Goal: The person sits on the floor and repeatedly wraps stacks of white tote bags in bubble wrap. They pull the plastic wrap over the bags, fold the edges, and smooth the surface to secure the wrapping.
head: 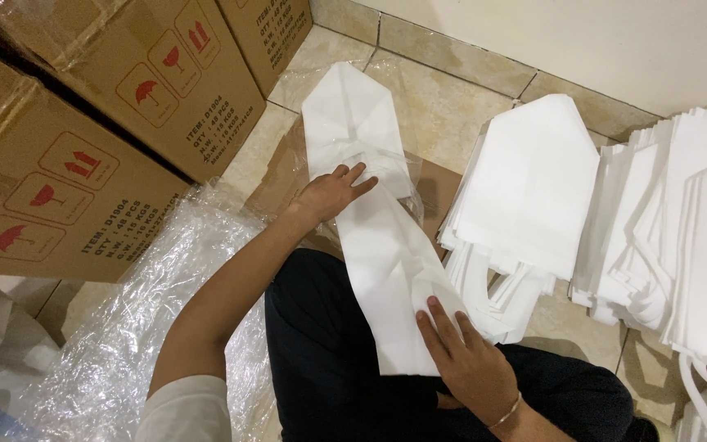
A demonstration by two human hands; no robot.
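While flat under both hands, open left hand [330, 194] and right hand [466, 360], a long, creased white fabric bag [382, 245] across the lap.

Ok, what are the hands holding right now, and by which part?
Neither grips anything. Both press flat on a long white fabric bag: the left hand near its middle, the right hand on its near end.
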